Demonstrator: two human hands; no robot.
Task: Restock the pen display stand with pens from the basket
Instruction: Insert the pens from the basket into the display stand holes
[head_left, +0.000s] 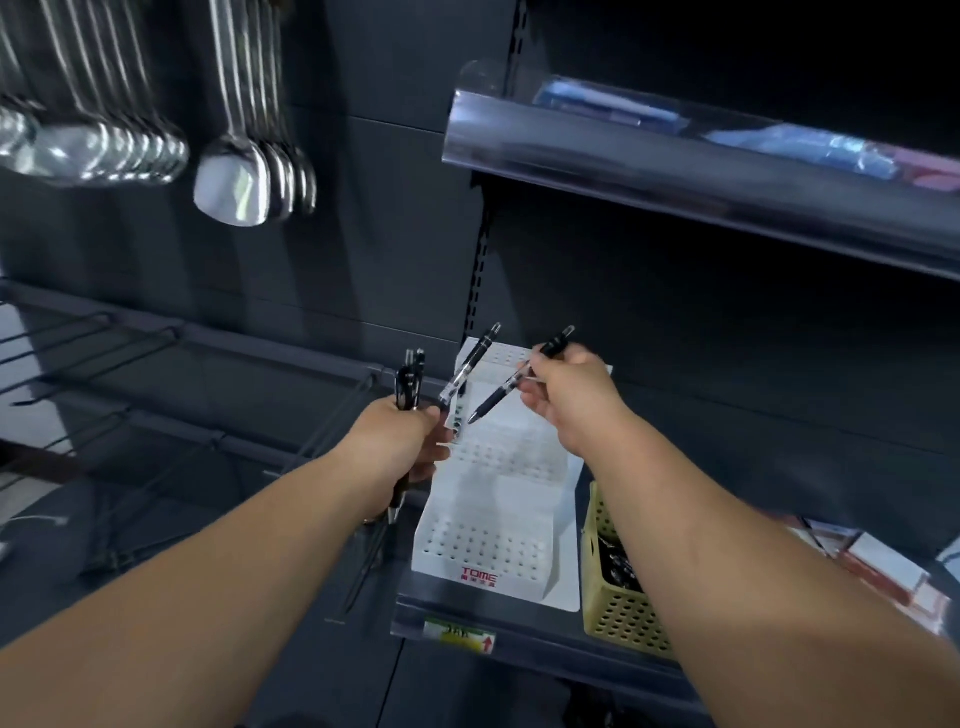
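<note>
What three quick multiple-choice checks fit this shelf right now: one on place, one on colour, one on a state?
1. The basket sits: A) left of the stand; B) right of the stand; C) on top of it.
2. The stand is: A) white; B) black; C) green.
3. The right hand: A) is empty; B) holds one pen; C) rests on the basket.

Answers: B, the yellow basket stands at the stand's right side. A, its tiers are white with a red logo. B, the fingers pinch a single pen, while the left hand grips a bundle of pens.
</note>
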